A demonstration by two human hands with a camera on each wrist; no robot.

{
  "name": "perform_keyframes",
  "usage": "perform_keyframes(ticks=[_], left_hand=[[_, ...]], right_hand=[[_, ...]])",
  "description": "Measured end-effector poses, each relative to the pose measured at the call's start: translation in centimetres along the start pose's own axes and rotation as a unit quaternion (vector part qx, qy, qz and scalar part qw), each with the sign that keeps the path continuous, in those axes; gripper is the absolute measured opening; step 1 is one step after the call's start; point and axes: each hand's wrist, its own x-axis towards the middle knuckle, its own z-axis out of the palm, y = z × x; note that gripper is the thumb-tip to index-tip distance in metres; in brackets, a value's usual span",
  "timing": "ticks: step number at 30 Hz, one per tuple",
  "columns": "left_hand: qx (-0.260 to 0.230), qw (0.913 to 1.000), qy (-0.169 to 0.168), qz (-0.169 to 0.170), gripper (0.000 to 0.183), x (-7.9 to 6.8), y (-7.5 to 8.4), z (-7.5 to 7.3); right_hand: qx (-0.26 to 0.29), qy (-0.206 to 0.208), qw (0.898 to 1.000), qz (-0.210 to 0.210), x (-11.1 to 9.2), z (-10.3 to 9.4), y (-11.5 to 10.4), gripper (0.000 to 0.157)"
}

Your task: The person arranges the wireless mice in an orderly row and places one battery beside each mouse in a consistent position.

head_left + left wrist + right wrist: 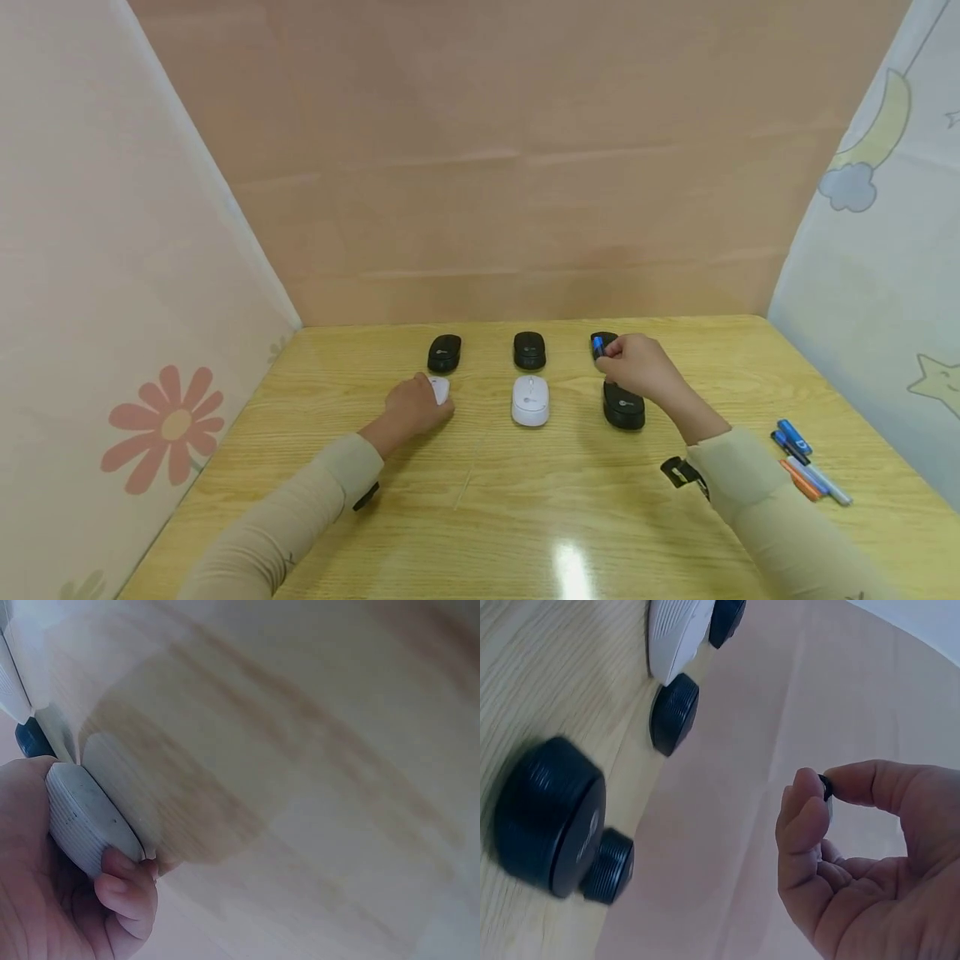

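Note:
At the front left of two rows of computer mice, my left hand [412, 407] grips a white mouse [441, 389] by its sides, thumb and fingers curled round it [94, 817]. My right hand [637, 365] pinches a blue-capped marker [597, 344] between thumb and fingertips; only its dark end [826, 785] shows in the right wrist view. The marker is held upright over the back right black mouse [611, 337], which it partly covers. Below that hand lies another black mouse [625, 408]. Between the hands stands a second white mouse [530, 402].
Two more black mice, one at the back left [445, 353] and one at the back middle [529, 351], complete the back row. Several markers [813, 477], blue, orange and silver among them, lie by the right edge of the wooden table [495, 517]. Cloth walls enclose the back and sides.

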Motion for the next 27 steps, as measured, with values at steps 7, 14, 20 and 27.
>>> perform_keyframes(ticks=[7,14,20,27], left_hand=[[0.0,1.0,0.0,-0.004,0.06,-0.1,0.1,0.0],[-0.009,0.9999,-0.007,-0.006,0.057,-0.3,0.4,-0.3],[0.005,1.0,-0.008,0.0,0.059,-0.2,0.6,-0.5],[0.012,0.9999,-0.011,0.002,0.061,-0.1,0.7,-0.3]], right_hand=[[0.03,-0.018,0.999,0.004,2.8,2.4,-1.7,0.024],[0.037,-0.037,0.998,0.026,4.7,4.5,-4.0,0.024],[0.032,-0.03,0.999,0.023,6.2,6.3,-5.7,0.042],[0.07,-0.021,0.997,0.036,8.2,8.8,-7.2,0.019]])
